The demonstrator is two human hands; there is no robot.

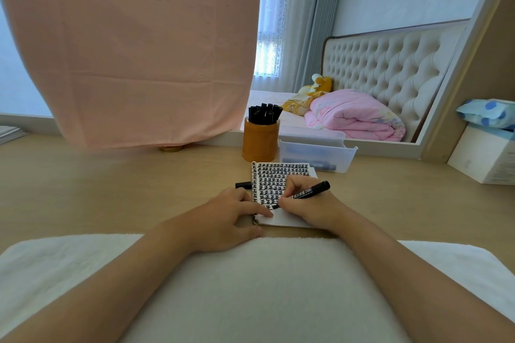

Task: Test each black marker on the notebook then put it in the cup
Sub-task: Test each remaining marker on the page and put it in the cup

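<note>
One black marker [310, 191] (tip touching the notebook [278, 175]) is being pinched by the right hand [306, 210] at frame centre; the left hand [225, 217] is pressing the notebook, fingers straight.

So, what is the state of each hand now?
Left hand: open, fingers pressing the white spiral notebook.
Right hand: holding the black marker pen, tip on the page.

The cup [260, 142] stands just behind my notebook [281, 175], mouth crowded with markers [264, 113]; the bin [317, 154] flanks its right, a cap [243, 185] lies left; open desk [111, 189] stretches farther left.
</note>
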